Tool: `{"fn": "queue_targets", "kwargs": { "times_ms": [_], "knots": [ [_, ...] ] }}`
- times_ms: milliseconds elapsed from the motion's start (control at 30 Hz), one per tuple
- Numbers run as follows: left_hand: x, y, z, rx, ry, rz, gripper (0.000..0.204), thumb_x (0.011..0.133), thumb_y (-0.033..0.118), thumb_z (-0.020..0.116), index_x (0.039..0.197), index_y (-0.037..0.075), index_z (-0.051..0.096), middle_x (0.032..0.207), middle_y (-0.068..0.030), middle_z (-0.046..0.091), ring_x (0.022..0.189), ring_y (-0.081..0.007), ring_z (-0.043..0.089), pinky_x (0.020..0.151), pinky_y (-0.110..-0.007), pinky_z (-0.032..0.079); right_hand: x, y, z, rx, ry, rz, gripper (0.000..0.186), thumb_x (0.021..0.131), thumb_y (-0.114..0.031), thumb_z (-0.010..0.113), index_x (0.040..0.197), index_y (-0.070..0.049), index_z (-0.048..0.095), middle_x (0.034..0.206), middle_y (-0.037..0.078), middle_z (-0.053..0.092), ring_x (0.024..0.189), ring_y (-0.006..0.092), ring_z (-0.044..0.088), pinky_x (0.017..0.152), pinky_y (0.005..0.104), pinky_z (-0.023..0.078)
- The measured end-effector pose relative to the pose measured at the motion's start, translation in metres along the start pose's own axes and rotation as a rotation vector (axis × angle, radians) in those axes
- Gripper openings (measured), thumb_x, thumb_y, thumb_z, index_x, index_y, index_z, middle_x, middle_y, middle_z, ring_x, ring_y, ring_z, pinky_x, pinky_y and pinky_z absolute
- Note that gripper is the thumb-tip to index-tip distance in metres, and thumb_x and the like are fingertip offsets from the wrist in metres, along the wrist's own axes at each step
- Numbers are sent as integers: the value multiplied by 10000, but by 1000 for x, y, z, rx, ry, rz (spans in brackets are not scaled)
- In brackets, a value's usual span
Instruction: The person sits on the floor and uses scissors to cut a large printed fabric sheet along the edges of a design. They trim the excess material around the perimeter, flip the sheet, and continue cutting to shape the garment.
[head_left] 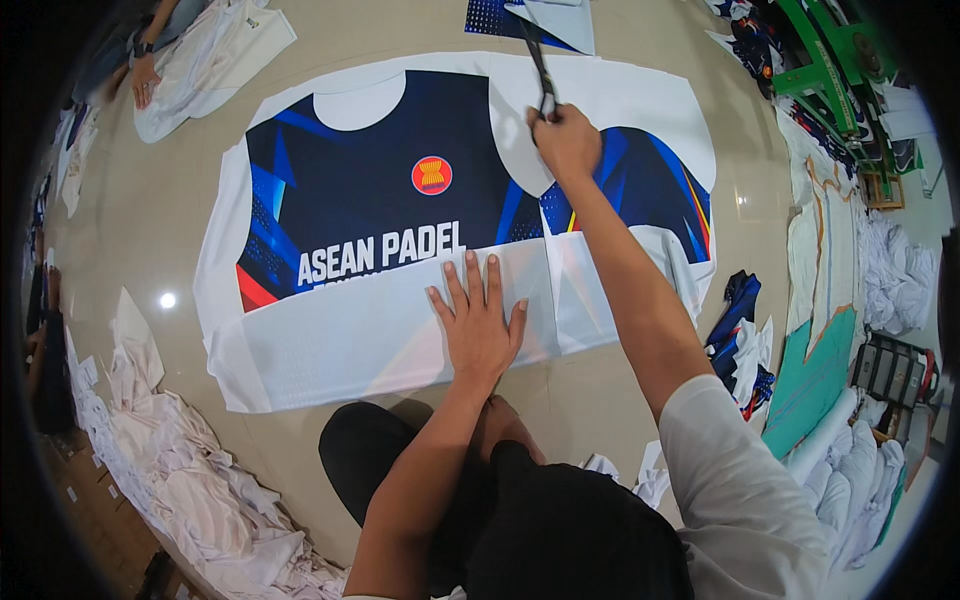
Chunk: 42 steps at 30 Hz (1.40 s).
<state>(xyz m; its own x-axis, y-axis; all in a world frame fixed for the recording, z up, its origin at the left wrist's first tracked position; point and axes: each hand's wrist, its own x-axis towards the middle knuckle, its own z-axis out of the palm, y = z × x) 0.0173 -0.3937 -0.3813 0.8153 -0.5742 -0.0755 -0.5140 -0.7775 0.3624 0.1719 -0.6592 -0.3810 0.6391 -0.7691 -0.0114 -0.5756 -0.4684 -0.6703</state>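
Note:
A printed navy jersey front panel [360, 180] with white lettering and a round red-and-yellow emblem lies on white-margined fabric, beside a curved blue piece [640, 175] with red-yellow stripes. Their lower part is covered by a pale folded-over strip [310, 355]. My left hand [473, 330] lies flat on that strip, fingers spread. My right hand [565, 142] grips black scissors [542, 70] at the upper right of the jersey panel, blades pointing away from me toward a small blue-and-white piece [480, 18] at the top edge.
Another person's hand [145, 82] rests by white fabric [210, 60] at upper left. White scraps [190, 470] pile along the left. At right are navy scraps [735, 330], a green metal frame [830, 70], a green sheet [805, 380] and white bundles [895, 280]. The tiled floor [130, 250] surrounds the fabric.

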Motion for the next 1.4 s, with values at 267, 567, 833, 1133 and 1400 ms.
{"fn": "queue_targets", "kwargs": {
  "times_ms": [267, 567, 833, 1133, 1400],
  "knots": [
    [4, 2, 4, 38, -2, 17, 792, 1020, 469, 566, 1656, 61, 332, 1732, -247, 215, 1589, -538, 109, 1214, -762, 82, -48, 168, -68, -221, 317, -289, 736, 864, -483, 821, 1326, 45, 600, 1269, 268, 665, 1227, 454, 605, 1069, 512, 458],
    [5, 3, 7, 41, 17, -1, 800, 1019, 473, 558, 1655, 46, 326, 1738, -251, 192, 1589, -544, 97, 1213, -767, 55, -60, 271, -191, -351, 365, 93, 599, 920, -447, 790, 1225, 43, 628, 1147, 277, 693, 1098, 472, 653, 966, 504, 501],
    [5, 16, 12, -26, -24, 50, 847, 1020, 506, 538, 1667, 30, 272, 1738, -278, 157, 1587, -558, 68, 1202, -781, 33, -179, 179, -101, 115, 253, -56, 501, 905, -209, 828, 1277, 56, 621, 1146, 217, 699, 1101, 351, 680, 984, 399, 510],
    [33, -60, -32, -905, -381, 187, 625, 985, 75, 593, 1589, 52, 437, 1628, -220, 444, 1548, -430, 343, 1269, -517, 282, -210, 71, -30, 234, 106, -246, 579, 862, -156, 844, 1332, 60, 583, 1369, 230, 644, 1250, 396, 620, 1075, 458, 479],
    [17, -208, -100, -100, 131, 7, 592, 991, 189, 657, 1519, -6, 474, 1611, -295, 375, 1501, -517, 318, 1250, -572, 274, -178, 112, -29, -8, 118, -402, 604, 800, -109, 836, 1320, 53, 576, 1348, 244, 638, 1284, 436, 567, 1096, 502, 440]
  ]
}}
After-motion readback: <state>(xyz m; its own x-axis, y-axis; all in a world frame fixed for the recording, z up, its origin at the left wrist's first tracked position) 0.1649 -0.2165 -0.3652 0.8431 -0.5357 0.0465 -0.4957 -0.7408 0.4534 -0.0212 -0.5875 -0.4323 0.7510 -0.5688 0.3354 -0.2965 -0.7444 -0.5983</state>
